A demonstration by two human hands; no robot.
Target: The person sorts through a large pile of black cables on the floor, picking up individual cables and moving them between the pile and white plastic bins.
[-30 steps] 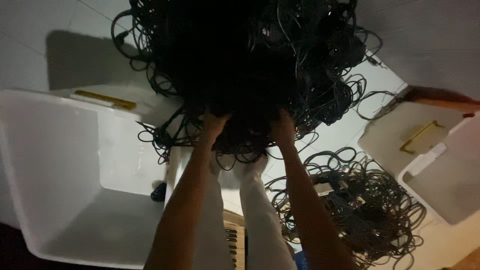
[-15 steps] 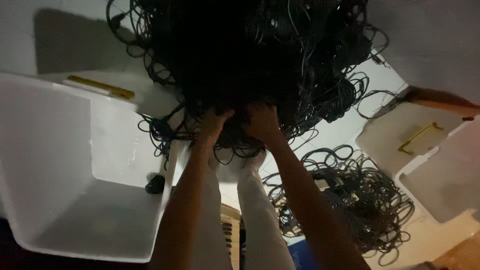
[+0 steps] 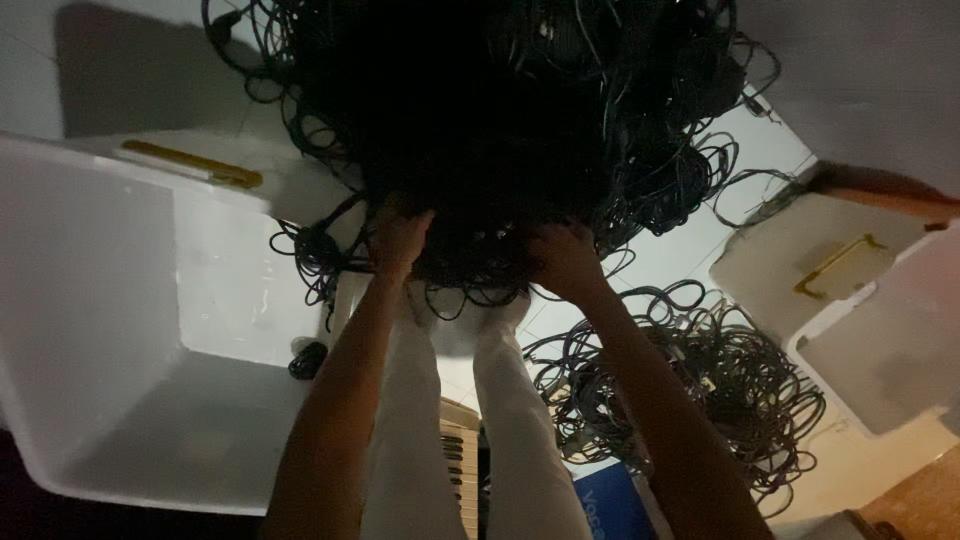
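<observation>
- Head view is showing both hands buried to the knuckles in the underside of a big black cable tangle point(image 3: 500, 130), which is hanging in front of and above them.
- Left hand point(image 3: 398, 243) is clutching a bunch of strands, fingers curled in; right hand point(image 3: 565, 262) is doing the same just beside it, the two a little apart.
- Loops are dangling loose below the hands, so some may be slipping free and dropping onto the white trouser legs point(image 3: 470, 420) or the keyboard point(image 3: 458, 470) beneath.
- Trailing strands are hanging over the rim of the white plastic bin point(image 3: 120, 330) to the left of the left hand, and could be snagging there.
- A second cable pile point(image 3: 690, 390) is lying on the floor under the right forearm; hanging ends could be catching in it.
</observation>
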